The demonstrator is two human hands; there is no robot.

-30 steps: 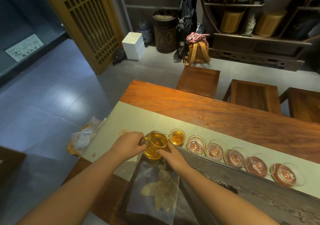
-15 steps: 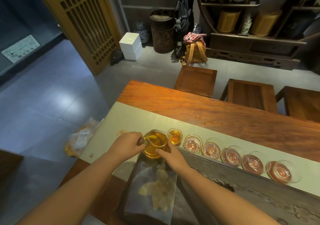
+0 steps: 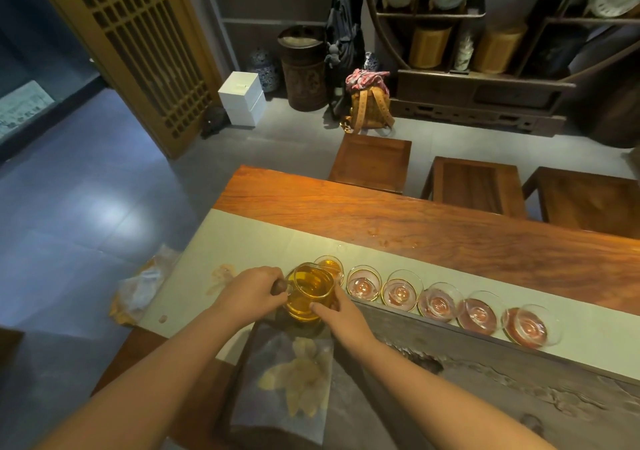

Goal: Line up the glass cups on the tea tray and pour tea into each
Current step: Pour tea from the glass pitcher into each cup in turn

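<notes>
A glass pitcher (image 3: 309, 290) holding amber tea is held over the left end of the dark tea tray (image 3: 491, 377). My left hand (image 3: 254, 292) grips its dark handle. My right hand (image 3: 337, 314) steadies its right side with the fingers on the glass. Several glass cups stand in a row along the tray's far edge. The leftmost cup (image 3: 330, 265) holds amber tea and sits just behind the pitcher's spout. The second cup (image 3: 363, 282) and the far right cup (image 3: 528, 325) show only their reddish bottoms, as do those between.
A pale runner (image 3: 242, 238) lies on the long wooden table (image 3: 415, 221). A translucent cloth with leaf print (image 3: 294, 380) covers the tray's left part. Three wooden stools (image 3: 372, 162) stand across the table. A crumpled bag (image 3: 138, 294) lies on the floor at left.
The pitcher has tipped back toward level and drawn slightly away from the leftmost cup. Both hands stay on it.
</notes>
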